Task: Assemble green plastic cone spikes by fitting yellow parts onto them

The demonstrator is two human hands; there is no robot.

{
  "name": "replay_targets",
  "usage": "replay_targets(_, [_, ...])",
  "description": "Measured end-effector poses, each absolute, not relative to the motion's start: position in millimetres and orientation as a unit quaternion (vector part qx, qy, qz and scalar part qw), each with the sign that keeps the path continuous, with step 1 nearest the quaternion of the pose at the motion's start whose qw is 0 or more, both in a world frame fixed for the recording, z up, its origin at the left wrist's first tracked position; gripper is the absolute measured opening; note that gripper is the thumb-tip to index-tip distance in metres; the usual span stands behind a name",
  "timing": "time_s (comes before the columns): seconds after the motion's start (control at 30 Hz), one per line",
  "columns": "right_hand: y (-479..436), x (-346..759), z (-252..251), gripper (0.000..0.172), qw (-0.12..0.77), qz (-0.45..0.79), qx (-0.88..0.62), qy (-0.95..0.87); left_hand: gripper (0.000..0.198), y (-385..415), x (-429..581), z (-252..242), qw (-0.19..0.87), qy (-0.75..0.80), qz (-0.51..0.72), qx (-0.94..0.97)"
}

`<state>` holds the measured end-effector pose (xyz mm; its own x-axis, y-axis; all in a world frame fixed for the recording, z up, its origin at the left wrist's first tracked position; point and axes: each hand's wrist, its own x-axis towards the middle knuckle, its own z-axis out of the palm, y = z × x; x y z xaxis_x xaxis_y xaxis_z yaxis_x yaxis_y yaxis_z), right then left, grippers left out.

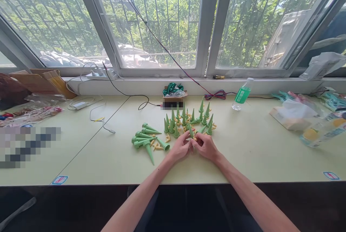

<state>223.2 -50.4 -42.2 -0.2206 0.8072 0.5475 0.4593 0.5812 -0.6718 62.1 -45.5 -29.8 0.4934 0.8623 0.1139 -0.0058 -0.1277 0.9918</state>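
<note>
My left hand (pixel 181 148) is closed around the base of a green plant-watering spike (pixel 190 131), which points up. Close against it, my right hand (pixel 207 146) is pinched at a small yellow valve (pixel 195 138) by the spike's base. The fingers partly hide where the two parts meet. Beyond my hands, several green spikes (pixel 172 126) stand tip up with yellow valves at their sides. To the left lies a loose pile of green spikes (pixel 148 147), with yellow valves (pixel 157 147) scattered beside it.
A small box (pixel 174 98) with green material stands at the back, near coiled cable (pixel 216 95). A green-labelled bottle (pixel 242 95) is at the back right. Tissues (pixel 288 115) and a clear bottle (pixel 321 133) are farther right. A white cable (pixel 101 120) lies left.
</note>
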Motion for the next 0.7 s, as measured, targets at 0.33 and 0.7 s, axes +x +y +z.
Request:
replay_targets(0.33, [-52.0, 220.9, -42.2, 0.034, 0.444, 0.094, -0.42, -0.786, 0.056, -44.5, 58.5, -31.3, 0.57, 0.309, 0.337, 0.683])
replay_targets(0.7, [-52.0, 219.1, -41.0, 0.033, 0.429, 0.081, -0.428, -0.791, 0.034, -43.6, 58.9, -38.2, 0.536, 0.331, 0.337, 0.7])
